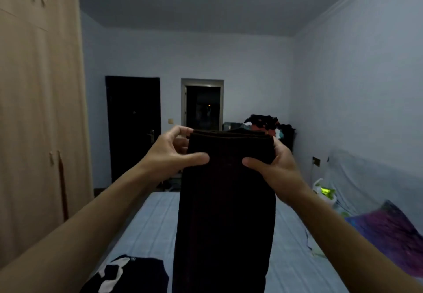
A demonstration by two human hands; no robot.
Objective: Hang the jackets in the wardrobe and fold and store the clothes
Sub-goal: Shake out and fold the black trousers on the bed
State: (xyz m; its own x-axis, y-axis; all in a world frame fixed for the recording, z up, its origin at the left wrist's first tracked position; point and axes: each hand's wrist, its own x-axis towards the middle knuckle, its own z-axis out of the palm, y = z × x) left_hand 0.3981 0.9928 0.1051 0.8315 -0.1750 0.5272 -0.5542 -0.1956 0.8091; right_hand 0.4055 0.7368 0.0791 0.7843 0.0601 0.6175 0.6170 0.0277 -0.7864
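A long dark brown garment (225, 212), folded lengthwise, hangs straight down in front of me over the bed. My left hand (174, 153) pinches its upper left edge, thumb in front and fingers behind. My right hand (272, 164) grips the upper right edge the same way. The garment's lower end drops out of view at the bottom. A dark navy piece of clothing with white patches (128, 274) lies on the bed at the lower left. The light wooden wardrobe (34, 109) stands shut along the left side.
A bed with a pale blue sheet (151, 228) stretches ahead. A purple patterned pillow (389, 231) lies at its right. A heap of clothes (267, 122) sits by the far wall. A dark door (132, 128) and a dark doorway (202, 105) lie beyond.
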